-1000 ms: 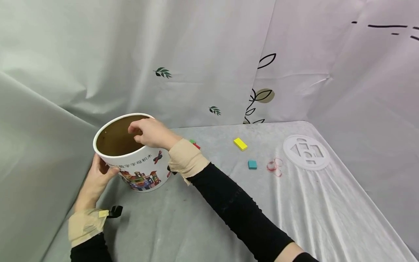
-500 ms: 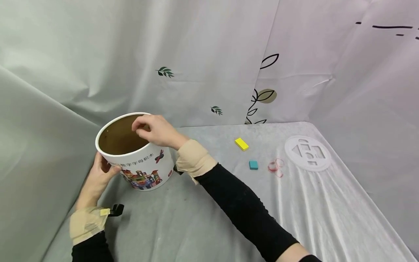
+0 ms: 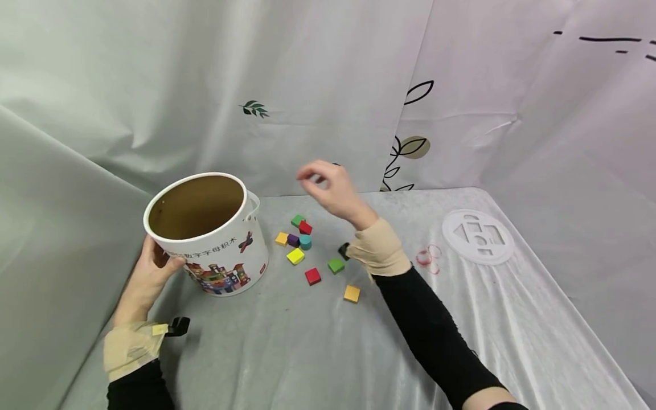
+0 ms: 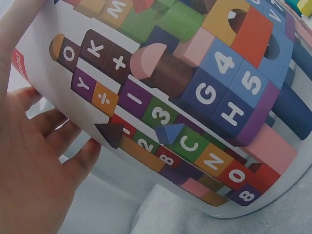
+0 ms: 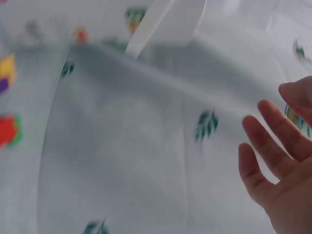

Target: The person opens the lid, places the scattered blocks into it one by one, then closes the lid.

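A white bucket (image 3: 255, 245) with printed toy blocks on its wall stands at the left of the table, its wide mouth facing up. My left hand (image 3: 147, 279) holds its left side, thumb at the front and fingers around the back. In the left wrist view the fingertips (image 4: 87, 156) lie along the printed wall. My right hand (image 3: 333, 191) is raised to the right of the bucket, fingers loosely bent with nothing between them. Below and left of it, several coloured blocks lie on the cloth, among them a yellow block (image 3: 295, 256) and a red block (image 3: 313, 277).
A white round lid with shaped cutouts (image 3: 479, 237) lies at the back right. Left of it a pink flower-like outline (image 3: 428, 258) shows on the cloth. A pale printed curtain (image 3: 307, 85) hangs behind the table. The bucket's handle (image 3: 255, 208) hangs at its right.
My right hand has moved out of the bucket's mouth to the right. Blocks that the arm hid now show; the yellow and teal blocks farther right are hidden behind the wrist.
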{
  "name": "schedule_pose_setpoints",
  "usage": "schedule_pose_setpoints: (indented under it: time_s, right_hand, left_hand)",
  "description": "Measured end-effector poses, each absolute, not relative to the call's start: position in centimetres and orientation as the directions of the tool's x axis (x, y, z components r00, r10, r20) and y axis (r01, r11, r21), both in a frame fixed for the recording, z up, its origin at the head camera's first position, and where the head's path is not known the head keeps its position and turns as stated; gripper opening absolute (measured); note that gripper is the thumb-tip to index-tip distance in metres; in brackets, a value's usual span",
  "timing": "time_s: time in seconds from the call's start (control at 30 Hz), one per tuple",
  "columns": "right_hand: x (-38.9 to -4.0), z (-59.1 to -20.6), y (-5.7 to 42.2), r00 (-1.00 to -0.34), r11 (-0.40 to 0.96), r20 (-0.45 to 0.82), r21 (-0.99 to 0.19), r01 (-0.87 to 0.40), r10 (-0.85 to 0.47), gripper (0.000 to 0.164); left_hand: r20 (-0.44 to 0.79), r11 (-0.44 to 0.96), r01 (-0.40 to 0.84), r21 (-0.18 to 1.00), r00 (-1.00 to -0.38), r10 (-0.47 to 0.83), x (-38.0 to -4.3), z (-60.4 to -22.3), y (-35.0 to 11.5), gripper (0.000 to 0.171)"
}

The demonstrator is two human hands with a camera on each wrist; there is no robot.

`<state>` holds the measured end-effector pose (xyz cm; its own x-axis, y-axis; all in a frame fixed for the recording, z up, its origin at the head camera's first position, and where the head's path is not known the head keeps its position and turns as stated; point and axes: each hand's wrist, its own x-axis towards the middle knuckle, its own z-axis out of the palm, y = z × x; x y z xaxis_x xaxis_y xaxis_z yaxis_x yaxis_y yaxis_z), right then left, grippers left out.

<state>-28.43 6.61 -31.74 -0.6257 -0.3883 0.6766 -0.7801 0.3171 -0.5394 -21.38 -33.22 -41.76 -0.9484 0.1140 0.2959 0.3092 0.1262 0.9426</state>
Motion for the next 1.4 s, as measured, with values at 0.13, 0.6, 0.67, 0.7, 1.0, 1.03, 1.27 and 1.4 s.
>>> schedule_pose_setpoints:
  time_s: [0.13, 0.6, 0.67, 0.7, 1.0, 1.03, 1.27, 1.4]
  right_hand:
    - [-28.3, -34.1, 11.0, -0.69, 0.381, 0.667, -0.582, -0.719, -0.283, 0.01]
    - [-28.1, -38.4, 20.4, -0.9, 0.61, 0.425, -0.74, -0.284, 0.097, 0.015]
    - [-28.1, -38.6, 21.0, -0.913, 0.613, 0.395, -0.749, -0.253, 0.106, 0.016]
    - [-28.1, -38.7, 21.2, -0.919, 0.616, 0.378, -0.751, -0.235, 0.11, 0.016]
    - [-28.4, -40.9, 23.0, -0.98, 0.667, 0.188, -0.738, -0.099, 0.062, 0.02]
    - [-28.5, -41.2, 23.1, -0.984, 0.672, 0.168, -0.735, -0.09, 0.052, 0.021]
    - [-29.7, -42.7, 22.2, -0.999, 0.732, 0.03, -0.681, -0.034, -0.018, 0.031]
    - [-30.1, -43.3, 21.5, -0.998, 0.768, -0.06, -0.64, 0.027, -0.015, 0.033]
  left_hand:
    - [0.289, 0.159, 0.304, 0.939, -0.951, 0.113, -21.5, -41.6, -33.2, 0.087]
    - [0.293, 0.136, 0.308, 0.942, -0.948, 0.123, -21.6, -41.5, -32.9, 0.087]
    - [0.294, 0.13, 0.309, 0.942, -0.948, 0.122, -21.6, -41.6, -33.0, 0.087]
    - [0.295, 0.128, 0.309, 0.942, -0.948, 0.121, -21.6, -41.6, -33.0, 0.087]
    - [0.3, 0.112, 0.316, 0.942, -0.944, 0.137, -21.4, -42.1, -33.3, 0.088]
    - [0.3, 0.112, 0.316, 0.942, -0.944, 0.137, -21.4, -42.1, -33.3, 0.088]
    - [0.301, 0.094, 0.312, 0.945, -0.947, 0.116, -21.4, -42.1, -33.4, 0.086]
    - [0.299, 0.091, 0.31, 0.946, -0.947, 0.119, -21.5, -42.0, -33.3, 0.086]
